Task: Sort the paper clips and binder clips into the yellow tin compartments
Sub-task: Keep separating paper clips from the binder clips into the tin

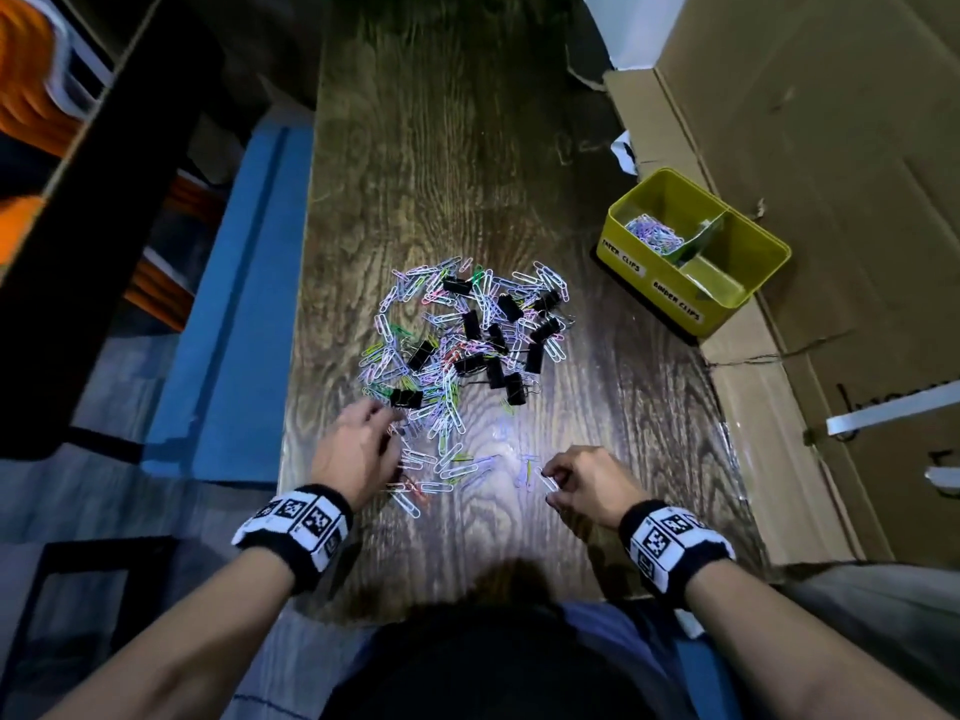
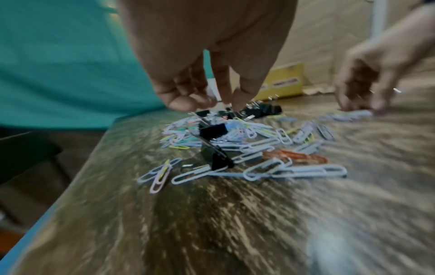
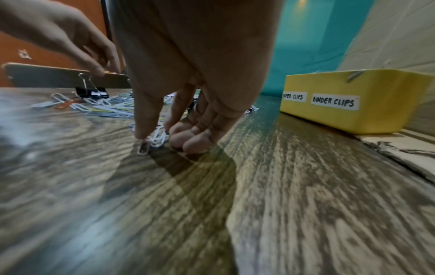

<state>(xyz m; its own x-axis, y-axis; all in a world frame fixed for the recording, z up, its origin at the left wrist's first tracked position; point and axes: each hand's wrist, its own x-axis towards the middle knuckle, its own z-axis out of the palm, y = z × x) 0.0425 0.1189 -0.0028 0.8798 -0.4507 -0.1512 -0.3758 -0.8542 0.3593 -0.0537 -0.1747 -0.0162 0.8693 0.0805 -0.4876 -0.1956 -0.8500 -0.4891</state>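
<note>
A mixed pile of coloured paper clips (image 1: 441,376) and black binder clips (image 1: 471,324) lies mid-table. The yellow tin (image 1: 644,291) stands to the right; its "PAPER CLIPS" half holds paper clips (image 1: 653,233), while the "BINDER CLIPS" half looks empty. My left hand (image 1: 387,426) curls over the pile's near-left edge, fingertips bunched on paper clips (image 2: 210,95); that view is blurred. My right hand (image 1: 550,480) is low at the near-right, thumb and forefinger pinching white paper clips (image 3: 156,138) against the wood. A binder clip (image 3: 92,92) stands beyond it.
Flattened cardboard (image 1: 831,200) runs along the table's right side, under and behind the tin (image 3: 353,119). A blue surface (image 1: 228,304) borders the table's left edge. Dark shelving with orange items (image 1: 31,96) stands far left. Bare wood (image 1: 467,148) lies beyond the pile.
</note>
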